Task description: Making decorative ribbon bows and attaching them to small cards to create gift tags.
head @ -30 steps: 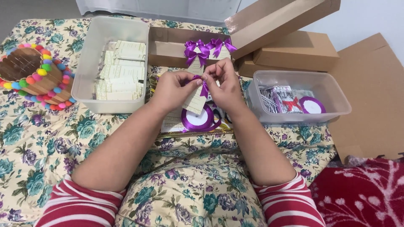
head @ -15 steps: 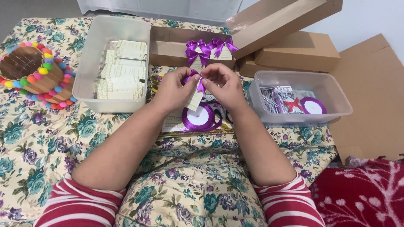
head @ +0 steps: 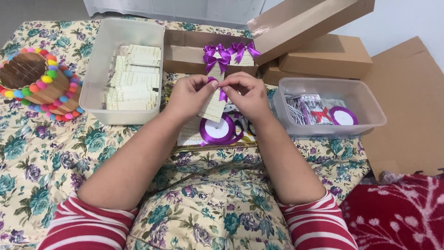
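Near the body, a purple ribbon spool [head: 216,130] lies on the floral cloth [head: 27,153]. Above it, the left hand [head: 187,96] and right hand [head: 247,95] pinch a cream tag [head: 213,104] with purple ribbon [head: 222,94] between closed fingertips. Behind, an open brown box [head: 185,48] holds bowed tags [head: 222,55].

Clear plastic tubs: I count two, a left tub of cream cards [head: 121,69] and a right tub of small bits [head: 330,106].
Brown cardboard boxes: I count three [head: 210,48] [head: 310,23] [head: 326,58].
Finished purple ribbon bows: I see two [head: 216,54] [head: 243,50].
Round purple ribbon rolls: two [head: 217,130] [head: 343,115].
Wooden basket with coloured pom-poms: one [head: 34,81].
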